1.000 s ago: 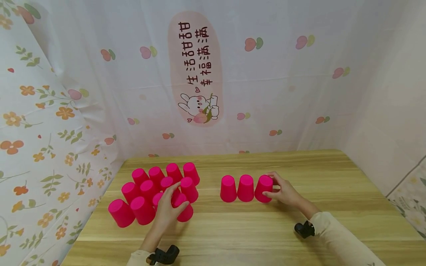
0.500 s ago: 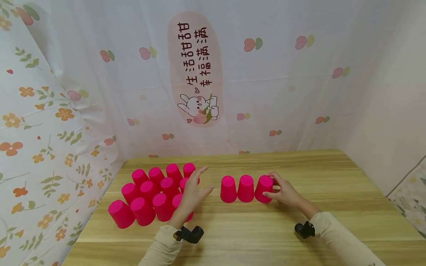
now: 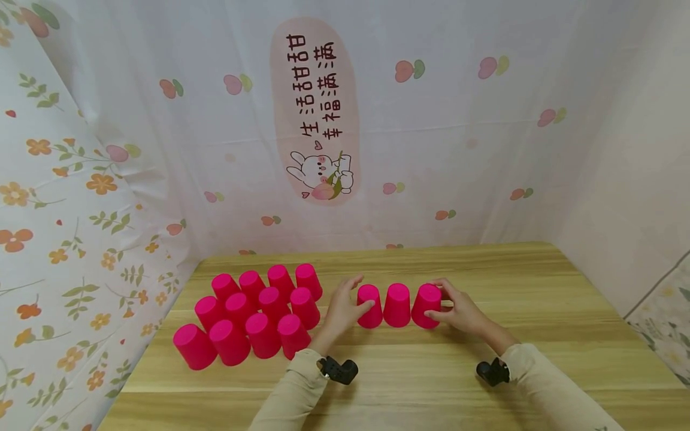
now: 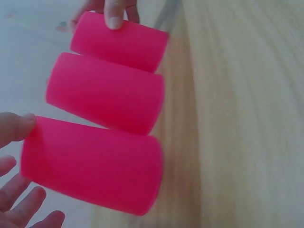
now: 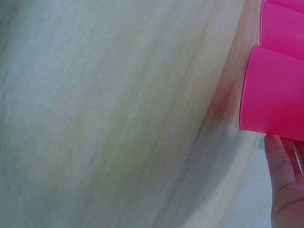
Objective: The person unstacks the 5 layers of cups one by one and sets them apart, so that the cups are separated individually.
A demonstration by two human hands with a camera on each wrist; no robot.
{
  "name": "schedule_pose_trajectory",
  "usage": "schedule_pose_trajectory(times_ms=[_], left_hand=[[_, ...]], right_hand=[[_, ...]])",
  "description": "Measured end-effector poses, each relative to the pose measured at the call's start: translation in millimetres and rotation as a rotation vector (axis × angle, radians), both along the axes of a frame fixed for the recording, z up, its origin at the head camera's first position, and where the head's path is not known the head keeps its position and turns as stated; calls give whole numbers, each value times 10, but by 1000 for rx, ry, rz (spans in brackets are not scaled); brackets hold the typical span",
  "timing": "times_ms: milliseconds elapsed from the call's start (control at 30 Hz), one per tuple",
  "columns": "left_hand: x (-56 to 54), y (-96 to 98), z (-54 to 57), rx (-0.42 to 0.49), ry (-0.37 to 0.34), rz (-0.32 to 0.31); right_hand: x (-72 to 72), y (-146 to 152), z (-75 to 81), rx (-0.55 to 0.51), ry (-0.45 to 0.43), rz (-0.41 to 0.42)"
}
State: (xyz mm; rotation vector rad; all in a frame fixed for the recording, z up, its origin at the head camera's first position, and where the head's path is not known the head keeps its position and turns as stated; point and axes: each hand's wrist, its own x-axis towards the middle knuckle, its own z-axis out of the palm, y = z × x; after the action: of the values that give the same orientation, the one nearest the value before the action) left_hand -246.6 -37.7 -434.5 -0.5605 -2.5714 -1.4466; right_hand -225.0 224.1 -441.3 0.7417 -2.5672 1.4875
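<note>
Three bright pink plastic cups stand upside down in a row on the wooden table: a left cup (image 3: 372,317), a middle cup (image 3: 397,306) and a right cup (image 3: 424,306). My left hand (image 3: 341,311) is at the left cup, thumb across its near side and the other fingers spread. In the left wrist view that thumb (image 4: 18,127) meets the edge of the left cup (image 4: 90,164), while the lower fingers look apart from it. My right hand (image 3: 462,310) grips the right cup, thumb in front and fingers behind. Part of that hand shows in the right wrist view.
Several more pink cups (image 3: 264,335) stand upside down in three rows at the left of the table (image 3: 431,383). Behind the table hangs a printed white curtain (image 3: 458,149). Each wrist wears a black camera (image 3: 339,370).
My left hand has moved right, from the cup group at the left to the left cup of the row of three. The right hand stays on the right cup.
</note>
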Motion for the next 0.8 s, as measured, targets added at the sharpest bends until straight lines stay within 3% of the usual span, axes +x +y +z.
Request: schedule_pose_trajectory(times_ms=[267,533,800], left_hand=[[-7,33,-127,41,-59,-13],[-7,19,-115,56,-61,-17],[-47,-70,-113,20,-40,56]], right_hand=[[3,-5,2,-2,-3,0],[-3,3,7,1,-33,-7],[4,3,2,0,-34,-8]])
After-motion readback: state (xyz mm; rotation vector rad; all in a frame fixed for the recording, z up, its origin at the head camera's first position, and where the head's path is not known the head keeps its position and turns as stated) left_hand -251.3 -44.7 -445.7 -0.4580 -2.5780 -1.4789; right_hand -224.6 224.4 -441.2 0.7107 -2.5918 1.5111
